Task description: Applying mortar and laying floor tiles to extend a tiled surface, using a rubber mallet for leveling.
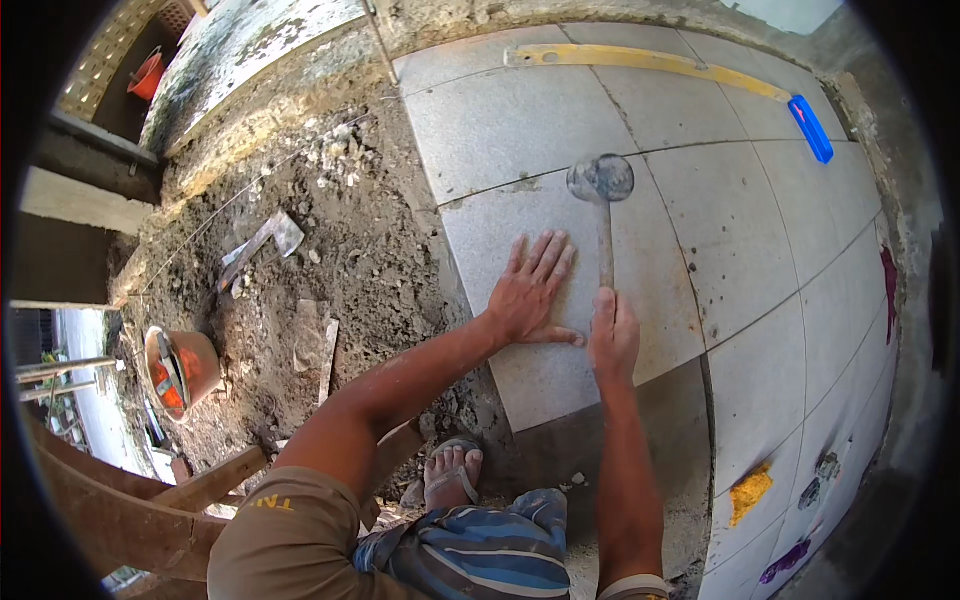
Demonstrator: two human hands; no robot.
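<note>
My left hand [530, 295] lies with fingers spread on a pale grey tile [645, 310] at the centre. My right hand [615, 340] grips the wooden handle of a rubber mallet [600, 178]. The mallet's round dark head is over the upper part of that tile, right of my left fingertips; whether it touches cannot be told. Laid tiles [742, 225] border this one above and at the right. A darker grey square surface [650, 440] shows just below it. Rough mortar and dirt [350, 250] lie along its left side.
A trowel [287, 236] and an orange bucket holding tools [205, 362] sit on the left, near wooden boards [215, 478]. A red bucket [147, 78] stands top left. A long yellow bar [650, 62] and blue object [810, 128] lie on upper tiles. Coloured patches [750, 492] mark the right tiles.
</note>
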